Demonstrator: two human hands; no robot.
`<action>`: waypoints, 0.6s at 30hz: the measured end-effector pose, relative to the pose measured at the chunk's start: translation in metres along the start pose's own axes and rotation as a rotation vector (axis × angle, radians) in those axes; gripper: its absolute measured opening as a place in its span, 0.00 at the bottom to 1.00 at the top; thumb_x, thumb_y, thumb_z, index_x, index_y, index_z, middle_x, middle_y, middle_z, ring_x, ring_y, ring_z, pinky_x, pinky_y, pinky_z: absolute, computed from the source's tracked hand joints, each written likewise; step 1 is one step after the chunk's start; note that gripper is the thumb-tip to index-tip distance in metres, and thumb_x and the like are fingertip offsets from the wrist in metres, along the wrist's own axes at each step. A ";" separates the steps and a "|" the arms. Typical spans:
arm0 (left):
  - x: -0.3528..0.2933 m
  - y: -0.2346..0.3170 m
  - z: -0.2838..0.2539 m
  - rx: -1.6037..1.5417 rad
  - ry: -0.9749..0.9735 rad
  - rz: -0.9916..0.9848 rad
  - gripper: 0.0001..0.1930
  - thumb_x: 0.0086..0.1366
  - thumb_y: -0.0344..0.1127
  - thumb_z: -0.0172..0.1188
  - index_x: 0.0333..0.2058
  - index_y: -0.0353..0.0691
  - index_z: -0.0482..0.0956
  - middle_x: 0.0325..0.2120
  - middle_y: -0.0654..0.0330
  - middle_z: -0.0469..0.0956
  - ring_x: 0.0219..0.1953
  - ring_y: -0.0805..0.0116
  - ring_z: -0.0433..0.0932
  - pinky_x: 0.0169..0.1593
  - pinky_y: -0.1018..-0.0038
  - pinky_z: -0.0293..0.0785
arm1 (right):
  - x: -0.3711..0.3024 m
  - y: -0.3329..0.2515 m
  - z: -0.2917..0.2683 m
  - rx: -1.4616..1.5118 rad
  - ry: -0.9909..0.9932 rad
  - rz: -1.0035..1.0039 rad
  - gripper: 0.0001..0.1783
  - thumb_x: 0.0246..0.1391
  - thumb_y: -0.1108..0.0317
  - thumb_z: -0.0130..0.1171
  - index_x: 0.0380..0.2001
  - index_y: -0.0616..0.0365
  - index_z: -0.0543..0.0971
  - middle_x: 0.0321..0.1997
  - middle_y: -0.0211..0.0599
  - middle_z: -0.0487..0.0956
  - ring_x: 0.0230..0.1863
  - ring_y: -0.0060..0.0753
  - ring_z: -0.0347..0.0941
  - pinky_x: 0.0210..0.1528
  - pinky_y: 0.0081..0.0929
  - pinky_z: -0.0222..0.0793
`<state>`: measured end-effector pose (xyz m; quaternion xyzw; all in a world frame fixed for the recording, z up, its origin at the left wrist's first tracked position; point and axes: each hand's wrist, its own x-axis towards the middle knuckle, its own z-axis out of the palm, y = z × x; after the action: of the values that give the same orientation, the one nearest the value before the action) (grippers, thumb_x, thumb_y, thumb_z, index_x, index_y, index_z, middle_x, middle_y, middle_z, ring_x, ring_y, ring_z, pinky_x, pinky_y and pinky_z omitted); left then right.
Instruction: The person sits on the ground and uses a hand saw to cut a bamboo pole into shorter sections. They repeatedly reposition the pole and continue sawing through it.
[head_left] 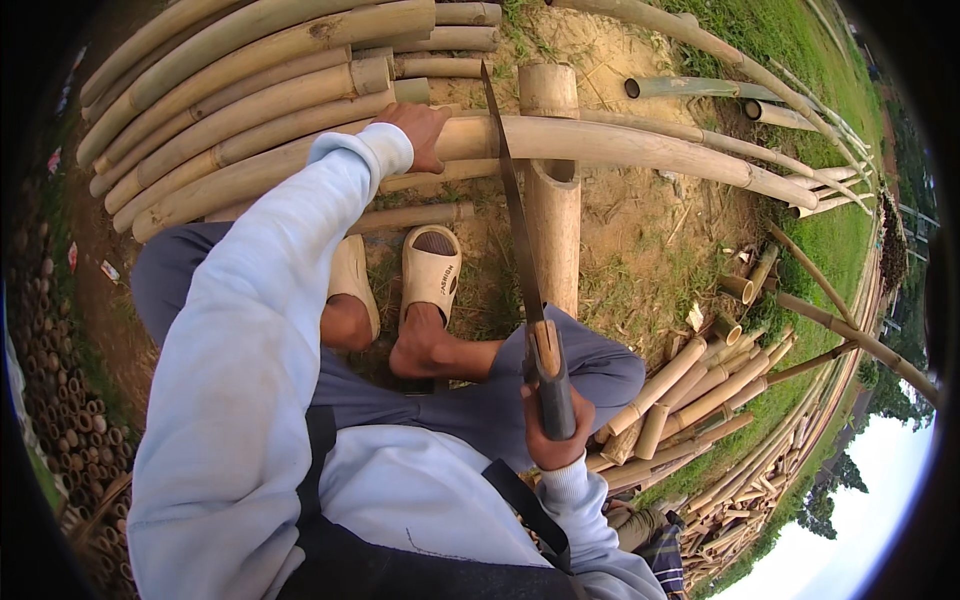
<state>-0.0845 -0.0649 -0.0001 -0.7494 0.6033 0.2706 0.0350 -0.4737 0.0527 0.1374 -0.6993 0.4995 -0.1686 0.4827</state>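
Note:
A thick tan bamboo pole (pixel 640 146) runs crosswise in front of me. It lies over a wider bamboo post (pixel 553 240) that has an opening cut in it. My left hand (pixel 418 130) is closed over the pole, left of the post. In my right hand (pixel 548 440) is the handle of a handsaw (pixel 518 230). Its long dark blade points away from me and crosses the pole between my left hand and the post. Whether the teeth have cut into the bamboo cannot be made out.
Several long bamboo poles (pixel 250 60) lie side by side at the far left. Short cut pieces (pixel 680 385) are heaped by my right knee. Slanting poles (pixel 845 328) stand at the right. Behind them stretches a long bamboo pile (pixel 750 510). Another person (pixel 640 530) is partly visible at the lower right.

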 end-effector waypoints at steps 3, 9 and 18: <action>0.006 0.007 0.004 -0.002 0.033 0.048 0.34 0.50 0.50 0.72 0.53 0.38 0.76 0.43 0.44 0.85 0.49 0.43 0.83 0.56 0.53 0.78 | 0.095 0.038 0.050 0.020 0.109 -0.137 0.08 0.58 0.71 0.70 0.35 0.64 0.83 0.25 0.26 0.78 0.26 0.15 0.70 0.31 0.22 0.67; -0.004 -0.003 0.000 -0.004 0.033 0.009 0.37 0.49 0.52 0.73 0.55 0.39 0.76 0.46 0.44 0.84 0.51 0.43 0.82 0.58 0.54 0.77 | 0.128 0.060 0.070 0.099 0.045 -0.123 0.12 0.56 0.68 0.70 0.40 0.62 0.83 0.27 0.42 0.82 0.31 0.27 0.78 0.38 0.31 0.74; 0.005 0.016 0.030 0.074 0.218 -0.077 0.44 0.46 0.51 0.76 0.60 0.42 0.67 0.55 0.48 0.76 0.60 0.46 0.75 0.62 0.52 0.68 | 0.120 0.076 0.081 0.110 0.224 -0.195 0.12 0.54 0.66 0.72 0.39 0.60 0.84 0.26 0.42 0.82 0.30 0.25 0.79 0.38 0.33 0.75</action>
<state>-0.1092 -0.0620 -0.0233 -0.7952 0.5838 0.1637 0.0072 -0.4025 -0.0119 0.0052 -0.6938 0.4701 -0.3184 0.4429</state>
